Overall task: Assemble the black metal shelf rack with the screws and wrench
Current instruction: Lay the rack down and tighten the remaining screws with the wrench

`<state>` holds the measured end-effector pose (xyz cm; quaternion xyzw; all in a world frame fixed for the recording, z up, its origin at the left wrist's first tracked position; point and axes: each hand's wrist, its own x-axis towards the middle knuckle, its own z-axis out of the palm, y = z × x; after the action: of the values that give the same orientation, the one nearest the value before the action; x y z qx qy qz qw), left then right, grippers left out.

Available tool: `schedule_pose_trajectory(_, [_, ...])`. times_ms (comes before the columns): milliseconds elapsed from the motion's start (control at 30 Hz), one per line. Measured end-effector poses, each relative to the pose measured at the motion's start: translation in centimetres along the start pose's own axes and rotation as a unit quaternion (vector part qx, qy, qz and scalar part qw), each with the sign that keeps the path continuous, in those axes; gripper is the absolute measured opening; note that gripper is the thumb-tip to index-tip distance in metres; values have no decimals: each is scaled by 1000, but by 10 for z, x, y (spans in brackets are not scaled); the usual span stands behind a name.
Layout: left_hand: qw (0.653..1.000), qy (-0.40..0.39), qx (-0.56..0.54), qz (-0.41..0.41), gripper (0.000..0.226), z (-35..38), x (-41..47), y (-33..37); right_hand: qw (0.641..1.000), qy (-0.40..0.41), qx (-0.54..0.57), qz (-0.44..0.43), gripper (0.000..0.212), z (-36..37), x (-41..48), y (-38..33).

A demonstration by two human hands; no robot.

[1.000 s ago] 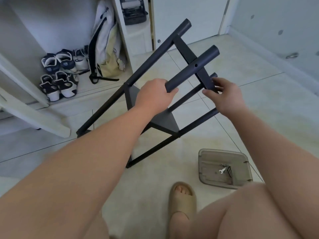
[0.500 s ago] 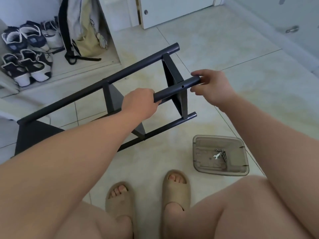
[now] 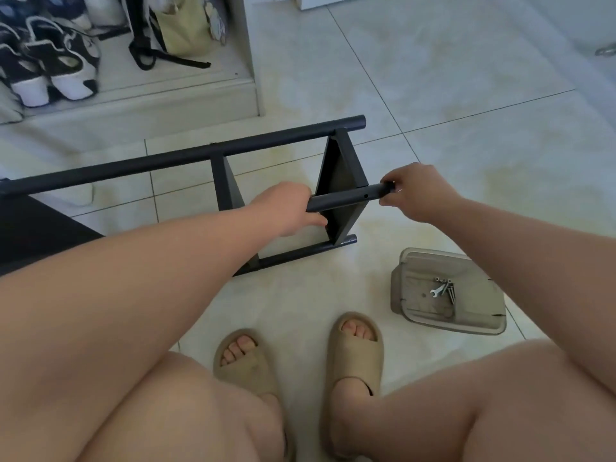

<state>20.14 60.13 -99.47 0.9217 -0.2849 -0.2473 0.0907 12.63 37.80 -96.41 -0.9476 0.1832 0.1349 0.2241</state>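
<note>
While left hand [image 3: 286, 208] and right hand [image 3: 416, 195] clasp round black tube [image 3: 343, 200], matte metal rack [image 3: 166, 161]

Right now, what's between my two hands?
In the head view, the rack's black tube, with one small hole, spans left hand to right hand.

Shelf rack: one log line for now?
left hand: grips tube | right hand: grips tube end | wrench, screws: in tray

Home entryway: tiled floor [image 3: 450, 105], sneakers [image 3: 50, 71] on low cabinet shelf [image 3: 133, 98], bag [image 3: 180, 31] beside.
</note>
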Motion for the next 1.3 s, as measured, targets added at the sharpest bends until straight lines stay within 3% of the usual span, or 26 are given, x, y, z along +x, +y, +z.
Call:
schedule_pose_trajectory(100, [1000, -9, -5, -19, 49, 2, -5, -15, 999, -1, -33, -16, 14, 15, 7, -13])
schedule_pose_trajectory(333, [996, 58, -11, -61, 36, 0, -16, -41, 999, 21, -7, -37, 19, 32, 22, -46])
schedule_pose_trajectory(500, [994, 92, 10, -57, 33, -1, -20, -31, 999, 14, 3, -48, 42, 31, 17, -37])
schedule_pose_trajectory(600, [981, 185, 53, -4, 34, -2, -22, -11, 999, -17, 2, -45, 54, 27, 6, -18])
schedule_pose_trajectory(733, [946, 265, 120, 145, 28, -3, -19, 26, 999, -45, -18, -19, 46, 22, -10, 23])
schedule_pose_trajectory(900, [949, 140, 101, 265, 24, 27, -9, 68, 991, -100, -85, 36, 31, 22, -22, 79])
schedule_pose_trajectory(1033, [962, 8, 92, 258, 30, 61, 6, 86, 975, -168, -125, 71, 28, 30, -22, 121])
schedule_pose_trajectory(1167, [953, -95, 111, 265, 44, 97, 19, 99, 961, -209, -156, 95, 32, 53, -13, 161])
schedule_pose_trajectory(1300, [959, -179, 8, 219, 54, 135, 29, 116, 950, -224, -167, 138, 33, 79, -1, 195])
